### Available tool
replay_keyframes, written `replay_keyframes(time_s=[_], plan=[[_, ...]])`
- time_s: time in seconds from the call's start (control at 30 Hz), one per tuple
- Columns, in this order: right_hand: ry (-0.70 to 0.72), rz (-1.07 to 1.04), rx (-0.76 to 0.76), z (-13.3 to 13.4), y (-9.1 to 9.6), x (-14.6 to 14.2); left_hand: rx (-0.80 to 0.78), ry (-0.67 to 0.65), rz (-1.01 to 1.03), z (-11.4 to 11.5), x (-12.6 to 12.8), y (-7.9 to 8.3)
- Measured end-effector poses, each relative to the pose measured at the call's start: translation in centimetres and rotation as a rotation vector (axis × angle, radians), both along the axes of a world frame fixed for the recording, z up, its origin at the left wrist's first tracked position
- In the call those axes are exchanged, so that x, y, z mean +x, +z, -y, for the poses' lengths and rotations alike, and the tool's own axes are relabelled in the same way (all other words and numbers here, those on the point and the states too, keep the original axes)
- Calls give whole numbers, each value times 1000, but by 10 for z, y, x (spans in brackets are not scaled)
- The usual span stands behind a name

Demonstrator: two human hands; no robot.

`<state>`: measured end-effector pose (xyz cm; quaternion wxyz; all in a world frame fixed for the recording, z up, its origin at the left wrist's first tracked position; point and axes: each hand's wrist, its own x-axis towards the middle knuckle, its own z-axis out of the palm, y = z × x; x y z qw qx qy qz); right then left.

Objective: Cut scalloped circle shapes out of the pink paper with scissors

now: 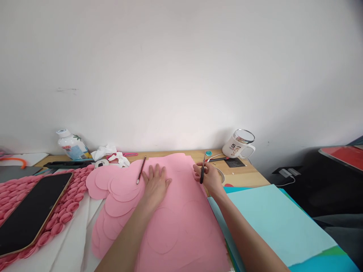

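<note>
A large pink sheet (181, 223) with faint drawn circles lies on the wooden table (246, 174). My left hand (155, 183) rests flat on the sheet's far part, fingers stretched out. My right hand (209, 177) is closed on a pair of scissors (202, 169) at the sheet's right edge, blades pointing away from me. A pencil (141, 170) lies just left of my left hand. A pile of cut pink circles (115, 190) overlaps the sheet's left side.
A light blue sheet (272, 223) lies at the right. A dark tablet (31, 209) rests on pink rolled flowers (70, 202) at the left. At the back stand a white mug (238, 144), a white bottle (72, 145) and crumpled tissue (109, 153).
</note>
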<state>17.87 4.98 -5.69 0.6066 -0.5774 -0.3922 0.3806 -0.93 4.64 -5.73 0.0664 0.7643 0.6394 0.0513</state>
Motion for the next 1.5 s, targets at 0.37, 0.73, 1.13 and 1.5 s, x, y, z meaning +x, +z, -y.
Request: replay_keyframes(time_s=[0.37, 0.73, 1.13, 1.5], plan=[[125, 468, -13, 3, 0, 1, -1, 0, -10, 1, 1, 2], [38, 940, 117, 13, -1, -6, 18, 12, 15, 2, 0, 2], [-226, 847, 176, 12, 9, -2, 98, 119, 205, -1, -4, -3], [-567, -110, 386, -8, 12, 28, 173, 245, 869, -6, -3, 14]])
